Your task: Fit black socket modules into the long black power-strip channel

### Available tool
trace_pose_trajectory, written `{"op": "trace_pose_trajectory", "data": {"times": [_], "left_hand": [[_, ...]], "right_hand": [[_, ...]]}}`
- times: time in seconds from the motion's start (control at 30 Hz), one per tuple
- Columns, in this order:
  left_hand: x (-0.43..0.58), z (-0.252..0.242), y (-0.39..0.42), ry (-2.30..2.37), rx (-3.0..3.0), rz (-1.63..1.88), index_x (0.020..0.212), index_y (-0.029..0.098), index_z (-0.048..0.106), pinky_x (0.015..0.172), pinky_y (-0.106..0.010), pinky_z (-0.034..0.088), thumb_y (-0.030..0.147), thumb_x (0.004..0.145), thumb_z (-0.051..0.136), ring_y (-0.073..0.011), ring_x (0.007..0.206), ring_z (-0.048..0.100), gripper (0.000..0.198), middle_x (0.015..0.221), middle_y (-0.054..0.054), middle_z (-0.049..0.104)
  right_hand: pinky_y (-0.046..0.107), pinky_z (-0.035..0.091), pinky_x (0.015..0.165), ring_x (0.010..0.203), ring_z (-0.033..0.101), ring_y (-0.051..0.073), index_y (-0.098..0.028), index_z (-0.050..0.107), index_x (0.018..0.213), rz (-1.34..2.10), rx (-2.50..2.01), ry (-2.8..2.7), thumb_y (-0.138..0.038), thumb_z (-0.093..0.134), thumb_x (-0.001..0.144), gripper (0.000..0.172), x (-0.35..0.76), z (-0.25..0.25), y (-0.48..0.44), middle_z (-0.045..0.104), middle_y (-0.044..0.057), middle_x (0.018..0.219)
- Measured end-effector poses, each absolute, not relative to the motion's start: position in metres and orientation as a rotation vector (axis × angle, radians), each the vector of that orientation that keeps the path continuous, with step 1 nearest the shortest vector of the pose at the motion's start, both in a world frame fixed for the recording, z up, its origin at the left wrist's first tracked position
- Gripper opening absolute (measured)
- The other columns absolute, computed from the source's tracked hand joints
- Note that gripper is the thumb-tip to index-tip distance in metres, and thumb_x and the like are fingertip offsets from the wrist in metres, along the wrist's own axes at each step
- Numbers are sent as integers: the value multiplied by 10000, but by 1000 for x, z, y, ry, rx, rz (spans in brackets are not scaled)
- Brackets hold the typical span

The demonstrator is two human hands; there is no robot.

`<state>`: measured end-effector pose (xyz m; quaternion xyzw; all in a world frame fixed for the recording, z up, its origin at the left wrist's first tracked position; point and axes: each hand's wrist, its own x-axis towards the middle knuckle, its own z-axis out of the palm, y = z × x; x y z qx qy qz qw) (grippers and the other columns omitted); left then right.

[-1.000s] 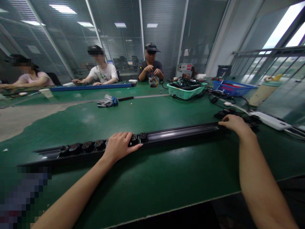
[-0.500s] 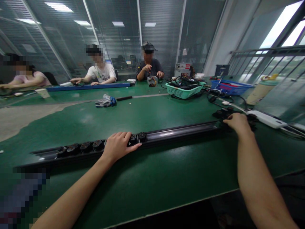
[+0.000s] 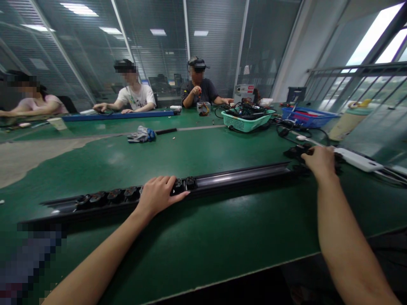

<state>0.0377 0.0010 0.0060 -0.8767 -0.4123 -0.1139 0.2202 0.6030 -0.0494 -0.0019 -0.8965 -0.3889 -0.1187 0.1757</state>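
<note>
A long black metal channel [image 3: 237,177] lies slantwise across the green table, its left half holding a row of black socket modules [image 3: 115,195]. Over the middle of that row my left hand [image 3: 158,192] grips the channel, fingers across the far side and thumb along the near side. Past the channel's right end, my right hand [image 3: 320,162] is in a pile of loose black parts [image 3: 295,151]. Its fingers are curled and pressed together; what they hold, if anything, is hidden behind the hand.
A green basket [image 3: 243,123] full of black cables stands farther back, beside a blue basket [image 3: 313,117]. A white power strip [image 3: 359,160] and a beige bottle [image 3: 349,120] are at the right. Grey-blue gloves [image 3: 142,134] lie mid-table. Three people sit along the far side.
My right hand has shifted slightly up and away, farther into the pile of black parts. My left hand and the channel have stayed put. A co-worker's hand opposite has moved toward the green basket.
</note>
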Motion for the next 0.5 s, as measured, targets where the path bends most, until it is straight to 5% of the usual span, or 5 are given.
{"op": "trace_pose_trajectory", "data": {"times": [0.2, 0.5], "left_hand": [[37, 6, 1, -1148, -2421, -323, 923, 178, 622, 673, -335, 429, 714, 877, 375, -248, 770, 637, 592, 849, -100, 692], [36, 7, 0, -1121, -2428, -322, 923, 170, 614, 665, -333, 429, 693, 895, 374, -239, 753, 631, 577, 831, -94, 681]], "right_hand": [[343, 413, 866, 1038, 527, 281, -82, 652, 1139, -285, -2547, -1380, -411, 477, 893, 447, 585, 21, -21, 595, 206, 1015], [448, 422, 884, 1120, 538, 330, -204, 543, 1347, -211, -2680, -1563, -369, 478, 898, 483, 576, -4, 53, 512, 219, 1251]]}}
